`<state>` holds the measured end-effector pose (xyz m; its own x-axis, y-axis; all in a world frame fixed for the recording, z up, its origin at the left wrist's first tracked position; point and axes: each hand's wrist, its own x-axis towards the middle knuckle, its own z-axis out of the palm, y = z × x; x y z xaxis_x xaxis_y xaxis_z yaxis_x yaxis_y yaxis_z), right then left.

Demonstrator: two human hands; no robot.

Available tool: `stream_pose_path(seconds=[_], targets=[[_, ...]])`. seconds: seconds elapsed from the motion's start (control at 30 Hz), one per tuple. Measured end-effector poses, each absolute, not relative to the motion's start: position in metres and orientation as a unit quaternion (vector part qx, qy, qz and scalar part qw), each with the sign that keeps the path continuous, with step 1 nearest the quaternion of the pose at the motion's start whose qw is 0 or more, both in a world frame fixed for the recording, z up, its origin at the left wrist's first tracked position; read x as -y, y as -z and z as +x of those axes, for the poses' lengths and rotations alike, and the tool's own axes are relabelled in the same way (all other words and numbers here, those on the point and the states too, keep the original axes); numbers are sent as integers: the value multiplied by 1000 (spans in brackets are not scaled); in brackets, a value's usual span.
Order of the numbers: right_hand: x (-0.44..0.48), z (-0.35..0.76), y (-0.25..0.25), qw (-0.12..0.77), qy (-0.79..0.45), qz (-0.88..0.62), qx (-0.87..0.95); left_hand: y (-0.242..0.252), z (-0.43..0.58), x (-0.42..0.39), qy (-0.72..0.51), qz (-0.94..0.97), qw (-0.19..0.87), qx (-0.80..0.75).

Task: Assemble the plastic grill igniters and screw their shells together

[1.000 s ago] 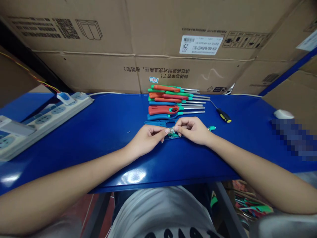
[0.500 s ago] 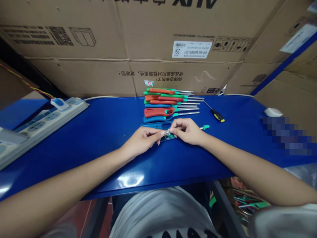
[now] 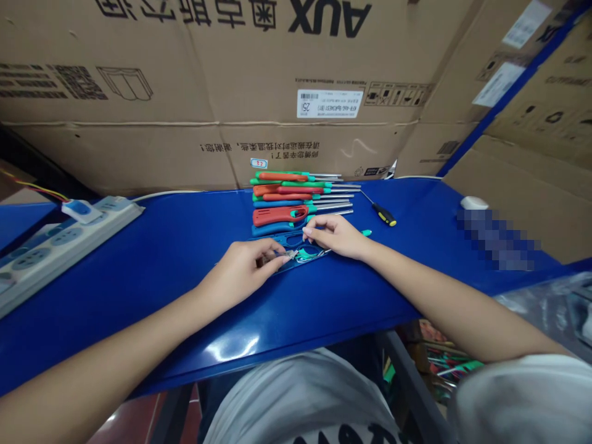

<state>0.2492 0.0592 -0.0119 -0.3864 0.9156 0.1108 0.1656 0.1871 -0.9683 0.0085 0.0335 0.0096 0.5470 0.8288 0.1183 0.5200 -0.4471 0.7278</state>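
Observation:
An opened blue lighter casing (image 3: 285, 239) lies in front of me, a green trigger (image 3: 303, 254) and thin wire showing inside it. My left hand (image 3: 245, 265) is closed at its left part, thumb and forefinger pinching a small translucent part (image 3: 291, 253). Just above the casing's right side, my right hand (image 3: 340, 236) has its fingers curled and the thumb near the forefinger. Whether anything tiny is between those fingertips I cannot make out. The metal nozzle of the lighter is partly hidden under the right hand.
Several long-necked lighters (image 3: 282, 216) lie stacked behind the casing. A black and yellow screwdriver (image 3: 383, 214) rests to their right. On the left is a white power strip (image 3: 60, 246); a cardboard box (image 3: 185, 148) stands behind the blue table (image 3: 185, 345).
My right hand has come away from the small part and moved up off it. My left hand still pinches the part at the casing. The camera view has shifted.

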Motion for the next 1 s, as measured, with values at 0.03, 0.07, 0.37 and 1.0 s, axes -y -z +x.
stream_pose_path(seconds=[0.03,0.07,0.37,1.0], targets=[[-60,250,12,377,-497,-407,667,-10,8,-33,-234,840,286,-399],[-61,251,13,375,-501,-409,664,-11,7,-33,-229,857,256,-384],[-61,255,14,364,-503,-411,668,-5,3,-36,-185,903,182,-342],[-60,255,12,354,-508,-411,670,-3,3,-35,-207,904,176,-329]])
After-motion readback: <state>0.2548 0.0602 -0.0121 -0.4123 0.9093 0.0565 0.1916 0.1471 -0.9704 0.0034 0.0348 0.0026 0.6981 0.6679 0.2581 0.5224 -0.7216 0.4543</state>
